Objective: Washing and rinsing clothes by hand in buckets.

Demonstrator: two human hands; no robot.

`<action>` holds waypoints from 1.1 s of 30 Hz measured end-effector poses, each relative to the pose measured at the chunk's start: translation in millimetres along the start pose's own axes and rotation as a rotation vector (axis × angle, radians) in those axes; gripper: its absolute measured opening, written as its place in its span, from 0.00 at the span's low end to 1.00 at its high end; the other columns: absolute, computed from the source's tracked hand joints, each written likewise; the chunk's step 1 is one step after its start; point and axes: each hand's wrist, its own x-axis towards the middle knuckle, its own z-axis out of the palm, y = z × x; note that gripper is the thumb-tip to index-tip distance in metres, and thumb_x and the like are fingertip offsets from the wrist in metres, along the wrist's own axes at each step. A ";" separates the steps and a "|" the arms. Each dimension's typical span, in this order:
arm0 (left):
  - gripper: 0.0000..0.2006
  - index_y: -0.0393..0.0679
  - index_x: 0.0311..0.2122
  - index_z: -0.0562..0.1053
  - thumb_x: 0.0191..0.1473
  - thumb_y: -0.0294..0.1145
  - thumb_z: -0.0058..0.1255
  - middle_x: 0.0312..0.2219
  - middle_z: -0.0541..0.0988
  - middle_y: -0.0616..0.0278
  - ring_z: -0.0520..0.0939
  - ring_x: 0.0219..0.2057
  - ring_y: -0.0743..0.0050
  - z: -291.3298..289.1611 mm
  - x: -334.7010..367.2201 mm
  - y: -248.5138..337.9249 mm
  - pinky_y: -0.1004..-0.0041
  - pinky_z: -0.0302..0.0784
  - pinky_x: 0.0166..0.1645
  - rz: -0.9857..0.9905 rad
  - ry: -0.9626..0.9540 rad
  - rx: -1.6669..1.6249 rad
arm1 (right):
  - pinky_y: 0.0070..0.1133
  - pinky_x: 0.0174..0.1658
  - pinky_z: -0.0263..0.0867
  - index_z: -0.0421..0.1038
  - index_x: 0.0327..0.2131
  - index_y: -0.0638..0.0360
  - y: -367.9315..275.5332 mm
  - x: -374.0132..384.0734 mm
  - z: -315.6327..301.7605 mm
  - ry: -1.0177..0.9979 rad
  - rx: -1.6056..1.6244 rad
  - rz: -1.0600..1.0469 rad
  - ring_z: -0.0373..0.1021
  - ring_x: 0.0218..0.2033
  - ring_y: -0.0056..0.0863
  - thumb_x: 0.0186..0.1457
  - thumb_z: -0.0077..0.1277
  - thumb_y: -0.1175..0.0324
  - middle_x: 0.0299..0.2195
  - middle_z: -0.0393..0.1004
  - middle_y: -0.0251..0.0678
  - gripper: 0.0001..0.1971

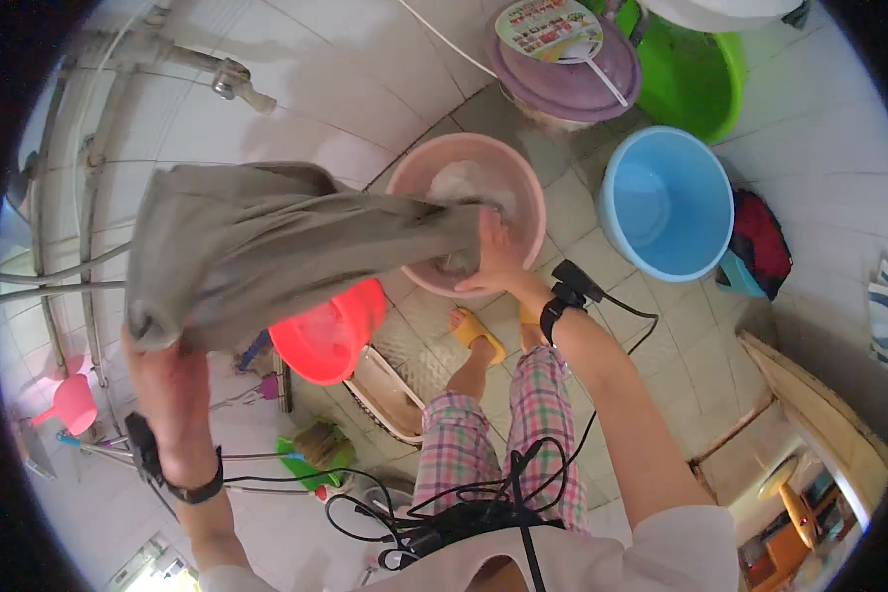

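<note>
A long grey-brown garment (257, 237) is stretched between my two hands, with loose folds bunched at its left end. My left hand (171, 385) grips the raised left end from below; the cloth partly hides its fingers. The other end is held by my right hand (500, 259), closed around the cloth above a pale pink basin (533, 183). Inside that basin are water and whitish suds, partly covered by the garment. Beneath the cloth, a bright red basin (316, 340) with some pale liquid shows in part.
A light blue tub (666, 202) stands to the right. Farther back are a purple-lidded bucket (562, 74) with a hand fan (551, 30) on top and a green basin (710, 84). A wall tap (237, 87) and pipes are at left. Black cables (553, 488) hang by my waist.
</note>
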 end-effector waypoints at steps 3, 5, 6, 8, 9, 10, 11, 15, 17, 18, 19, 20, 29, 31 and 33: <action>0.20 0.39 0.47 0.61 0.45 0.18 0.41 0.45 0.65 0.58 0.65 0.47 0.67 -9.7 -16.6 55.2 0.67 0.57 0.52 -0.060 -0.018 -0.235 | 0.50 0.51 0.35 0.20 0.54 0.51 -53.4 13.0 -12.6 -0.052 0.010 -0.011 0.29 0.56 0.53 0.20 0.64 0.54 0.56 0.27 0.52 0.65; 0.21 0.37 0.49 0.59 0.45 0.17 0.39 0.46 0.63 0.56 0.64 0.48 0.66 -3.1 -25.2 70.4 0.65 0.57 0.52 -0.064 0.468 -0.156 | 0.51 0.51 0.35 0.22 0.55 0.51 -80.4 20.0 -17.1 -0.107 0.000 -0.066 0.29 0.56 0.53 0.21 0.64 0.54 0.56 0.26 0.51 0.64; 0.21 0.37 0.49 0.58 0.46 0.18 0.38 0.47 0.62 0.55 0.61 0.50 0.65 -40.7 -34.9 67.4 0.61 0.55 0.53 0.079 0.180 -0.172 | 0.52 0.51 0.34 0.25 0.55 0.52 -88.3 22.6 -19.9 -0.151 -0.007 -0.115 0.28 0.56 0.53 0.22 0.63 0.53 0.56 0.25 0.51 0.62; 0.21 0.36 0.49 0.57 0.46 0.18 0.37 0.48 0.61 0.53 0.59 0.51 0.64 -81.7 -42.2 84.7 0.58 0.53 0.54 0.228 -0.075 -0.163 | 0.46 0.53 0.37 0.30 0.55 0.55 -119.6 31.7 -4.2 -0.215 0.016 -0.081 0.30 0.56 0.51 0.26 0.61 0.56 0.56 0.30 0.50 0.57; 0.21 0.36 0.49 0.57 0.47 0.19 0.37 0.49 0.60 0.53 0.58 0.52 0.65 -91.1 -40.6 96.5 0.57 0.52 0.54 0.236 -0.108 -0.127 | 0.40 0.55 0.39 0.36 0.55 0.57 -128.5 35.4 2.3 -0.262 0.035 -0.032 0.32 0.57 0.49 0.30 0.60 0.58 0.56 0.34 0.49 0.51; 0.21 0.36 0.50 0.57 0.47 0.20 0.37 0.49 0.60 0.53 0.57 0.52 0.65 -99.4 -37.4 97.5 0.57 0.51 0.54 0.240 -0.149 -0.113 | 0.40 0.55 0.39 0.36 0.55 0.57 -118.1 42.0 12.0 -0.265 0.017 -0.020 0.32 0.57 0.49 0.30 0.60 0.58 0.56 0.34 0.49 0.51; 0.21 0.36 0.50 0.57 0.47 0.20 0.37 0.49 0.60 0.53 0.57 0.52 0.65 -101.8 -28.1 91.8 0.57 0.51 0.54 0.237 -0.151 -0.143 | 0.35 0.54 0.43 0.44 0.52 0.60 -95.5 52.1 20.9 -0.187 0.125 0.014 0.39 0.56 0.45 0.33 0.56 0.61 0.53 0.43 0.49 0.42; 0.19 0.37 0.48 0.59 0.49 0.25 0.40 0.47 0.63 0.58 0.62 0.50 0.68 -125.6 13.2 88.5 0.62 0.56 0.53 -0.035 0.406 -0.184 | 0.22 0.48 0.54 0.61 0.43 0.66 -172.3 35.5 -40.0 -0.428 0.459 0.121 0.58 0.48 0.32 0.38 0.50 0.70 0.40 0.66 0.47 0.24; 0.19 0.37 0.47 0.61 0.48 0.25 0.42 0.45 0.65 0.59 0.65 0.48 0.69 -123.9 51.2 4.5 0.66 0.57 0.52 -0.235 0.358 -0.332 | 0.22 0.39 0.60 0.68 0.36 0.65 -107.6 33.9 -67.9 -0.089 0.384 0.020 0.67 0.35 0.29 0.41 0.47 0.68 0.33 0.71 0.41 0.16; 0.18 0.37 0.47 0.61 0.47 0.25 0.43 0.45 0.66 0.59 0.66 0.47 0.69 -136.3 60.5 -25.8 0.67 0.58 0.52 -0.291 0.328 -0.301 | 0.22 0.39 0.60 0.68 0.36 0.65 -105.9 42.5 -50.3 -0.133 0.425 0.015 0.67 0.35 0.29 0.41 0.47 0.68 0.33 0.71 0.41 0.16; 0.18 0.37 0.46 0.62 0.47 0.25 0.43 0.44 0.67 0.59 0.67 0.46 0.69 -153.6 61.9 -49.2 0.68 0.59 0.51 -0.353 0.318 -0.287 | 0.21 0.41 0.59 0.66 0.39 0.67 -119.1 47.5 -45.1 -0.178 0.439 0.059 0.65 0.37 0.27 0.38 0.48 0.70 0.35 0.70 0.40 0.19; 0.18 0.37 0.46 0.62 0.47 0.26 0.44 0.43 0.68 0.60 0.67 0.45 0.69 -140.2 78.0 -73.1 0.67 0.61 0.50 -0.397 0.273 -0.307 | 0.20 0.43 0.57 0.63 0.41 0.68 -129.9 42.7 -87.2 -0.130 0.382 0.118 0.63 0.40 0.25 0.35 0.50 0.73 0.37 0.68 0.39 0.23; 0.24 0.41 0.47 0.62 0.48 0.47 0.41 0.44 0.63 0.62 0.62 0.47 0.65 -76.1 111.3 -261.8 0.59 0.63 0.43 -0.644 -0.120 0.364 | 0.22 0.32 0.61 0.65 0.32 0.67 -181.2 73.9 -56.8 0.011 0.372 0.002 0.67 0.28 0.28 0.29 0.53 0.70 0.25 0.71 0.39 0.20; 0.28 0.47 0.52 0.57 0.48 0.52 0.38 0.47 0.60 0.56 0.57 0.51 0.63 -30.3 98.3 -255.8 0.57 0.60 0.46 -0.951 -0.175 0.109 | 0.23 0.31 0.61 0.65 0.30 0.67 -171.1 78.2 -43.3 0.030 0.269 0.008 0.67 0.27 0.30 0.29 0.53 0.70 0.24 0.70 0.40 0.19; 0.35 0.46 0.54 0.52 0.45 0.58 0.38 0.47 0.57 0.43 0.59 0.50 0.58 7.2 92.9 -261.2 0.57 0.57 0.50 -0.917 -0.463 -0.555 | 0.23 0.30 0.61 0.64 0.28 0.67 -178.3 90.2 -26.8 0.090 0.174 -0.003 0.66 0.25 0.31 0.28 0.53 0.70 0.22 0.69 0.41 0.17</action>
